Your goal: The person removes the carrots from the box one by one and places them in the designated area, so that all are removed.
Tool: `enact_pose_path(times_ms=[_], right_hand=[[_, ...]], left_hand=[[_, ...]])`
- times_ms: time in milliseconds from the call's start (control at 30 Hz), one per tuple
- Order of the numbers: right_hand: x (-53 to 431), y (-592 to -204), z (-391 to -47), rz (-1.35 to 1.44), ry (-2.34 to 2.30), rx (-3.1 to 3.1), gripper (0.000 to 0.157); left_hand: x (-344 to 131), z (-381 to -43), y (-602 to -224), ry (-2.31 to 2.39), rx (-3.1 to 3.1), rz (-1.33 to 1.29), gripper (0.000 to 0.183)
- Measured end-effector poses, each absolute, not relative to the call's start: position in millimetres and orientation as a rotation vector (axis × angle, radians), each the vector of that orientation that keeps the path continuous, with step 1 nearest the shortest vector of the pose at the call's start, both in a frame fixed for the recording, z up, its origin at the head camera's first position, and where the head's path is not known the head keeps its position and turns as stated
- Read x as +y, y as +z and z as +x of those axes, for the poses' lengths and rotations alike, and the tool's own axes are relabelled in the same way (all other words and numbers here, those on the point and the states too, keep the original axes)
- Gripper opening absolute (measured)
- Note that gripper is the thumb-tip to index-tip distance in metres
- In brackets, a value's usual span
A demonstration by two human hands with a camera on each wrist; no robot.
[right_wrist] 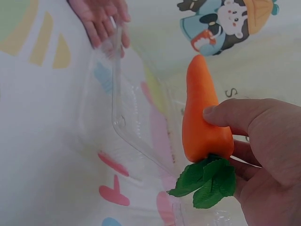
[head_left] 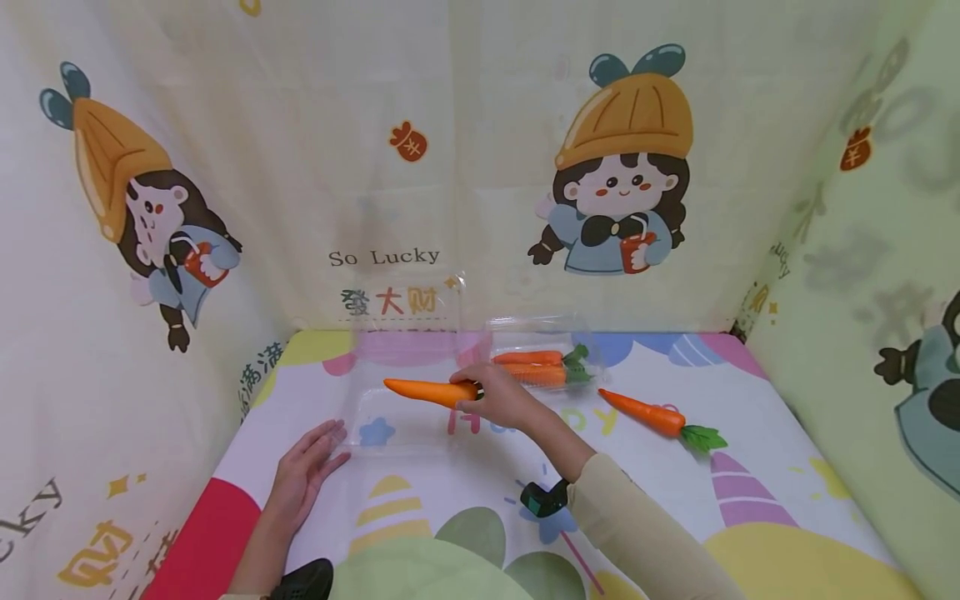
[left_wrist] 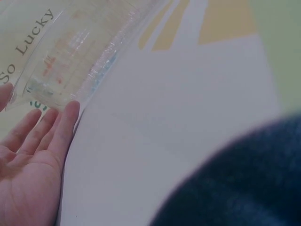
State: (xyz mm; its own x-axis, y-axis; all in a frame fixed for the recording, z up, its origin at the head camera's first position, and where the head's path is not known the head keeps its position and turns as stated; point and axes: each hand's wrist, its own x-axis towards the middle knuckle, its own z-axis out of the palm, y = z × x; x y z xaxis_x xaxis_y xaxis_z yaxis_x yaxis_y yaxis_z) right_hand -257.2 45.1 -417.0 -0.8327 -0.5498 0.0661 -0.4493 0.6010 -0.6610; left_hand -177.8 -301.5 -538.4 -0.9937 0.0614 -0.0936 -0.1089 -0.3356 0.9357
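An orange toy carrot (head_left: pixel 423 392) is pinched between the thumb and fingers of my right hand (head_left: pixel 501 398), above a clear plastic box (head_left: pixel 405 452). The right wrist view shows the carrot's green leaves (right_wrist: pixel 207 183) below its thick end, beside my palm. The box stands with its lid (head_left: pixel 408 337) raised at the back, and its inside shows only the tablecloth's print through it. At the box's left side rests my left hand (head_left: pixel 306 473), its fingers extended and fingertips at the clear wall, as the left wrist view also shows.
A second clear box (head_left: pixel 592 367) at the back holds orange carrots (head_left: pixel 532 372) with green tops. Right of it, another carrot (head_left: pixel 645 412) lies on the printed tablecloth (head_left: pixel 637 492). A patterned curtain (head_left: pixel 480 192) closes off the back and sides.
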Motion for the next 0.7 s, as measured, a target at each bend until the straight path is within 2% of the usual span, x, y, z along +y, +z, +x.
enact_pose_path(times_ms=[700], right_hand=[[48.9, -415.3, -251.6, -0.816, -1.071, 2.667, 0.03]], left_hand=[[-300.6, -176.5, -538.6, 2.484, 1.765, -0.062, 0.054]])
